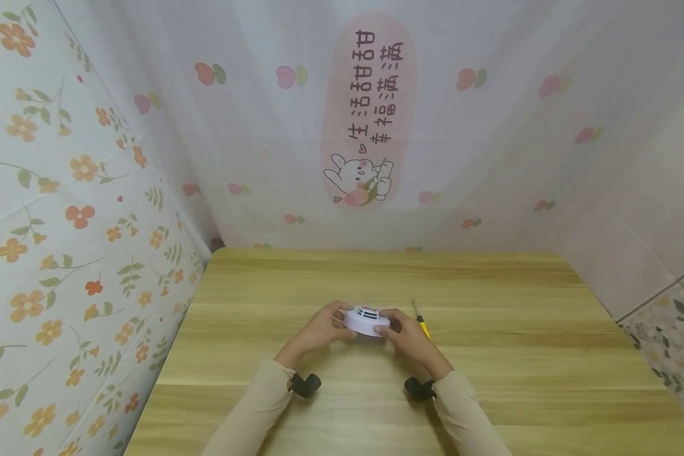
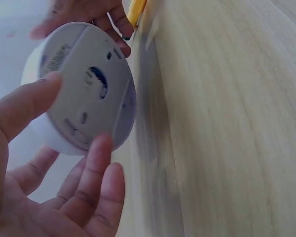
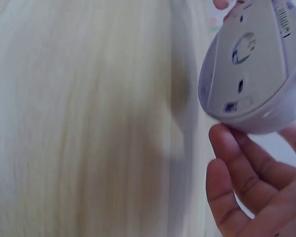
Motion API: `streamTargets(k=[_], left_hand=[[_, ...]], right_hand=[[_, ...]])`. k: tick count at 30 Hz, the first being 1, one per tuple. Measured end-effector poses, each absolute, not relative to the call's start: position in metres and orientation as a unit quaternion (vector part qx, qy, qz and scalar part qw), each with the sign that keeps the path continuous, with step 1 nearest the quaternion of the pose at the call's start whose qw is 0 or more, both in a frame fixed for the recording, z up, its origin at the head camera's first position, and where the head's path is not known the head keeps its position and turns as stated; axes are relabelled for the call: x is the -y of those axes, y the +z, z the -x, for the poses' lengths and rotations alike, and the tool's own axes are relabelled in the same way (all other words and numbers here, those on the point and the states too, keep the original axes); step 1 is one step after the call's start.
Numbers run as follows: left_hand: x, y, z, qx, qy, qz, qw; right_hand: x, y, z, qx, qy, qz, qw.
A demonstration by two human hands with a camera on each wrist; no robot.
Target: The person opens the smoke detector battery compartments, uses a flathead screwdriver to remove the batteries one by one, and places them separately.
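Observation:
A white round smoke detector with dark slots in its side is held up close over the wooden table. My left hand grips its left edge, and in the left wrist view the thumb lies on the flat back. On the opposite edge my right hand pinches it between thumb and fingers. The right wrist view shows the same back plate, with a round central hole, small slots and a printed label. Just beyond the right hand lies a screwdriver with a yellow and black handle.
The wood-grain table stretches out on both sides of the hands. A pale printed curtain hangs behind it, and a floral one runs along the left. Black wrist cameras sit on both wrists.

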State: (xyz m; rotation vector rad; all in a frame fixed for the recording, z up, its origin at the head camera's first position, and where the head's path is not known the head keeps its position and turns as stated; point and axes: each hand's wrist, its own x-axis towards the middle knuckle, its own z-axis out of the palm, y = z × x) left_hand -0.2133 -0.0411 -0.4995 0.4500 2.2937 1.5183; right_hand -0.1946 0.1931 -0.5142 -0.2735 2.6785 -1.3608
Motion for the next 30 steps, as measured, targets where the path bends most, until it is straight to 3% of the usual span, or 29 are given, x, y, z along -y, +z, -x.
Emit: streamTargets(k=[5,16,30], left_hand=[[0.044,-0.4953,0.2154,-0.816,0.536,-0.146,0.163],[0.0431,-0.5008,0.2146,-0.81,0.539,-0.17,0.154],[0.0427,-0.5005,0.2132,-0.825,0.522,-0.17,0.133]], right_hand=[[-0.1957,-0.5121,0.1946,-0.879,-0.461,0.098,0.071],[-0.1991,-0.5095,0.193,-0.887,-0.458,0.042,0.022],[-0.1979,-0.5119,0.1939,-0.868,-0.492,0.038,0.053]])
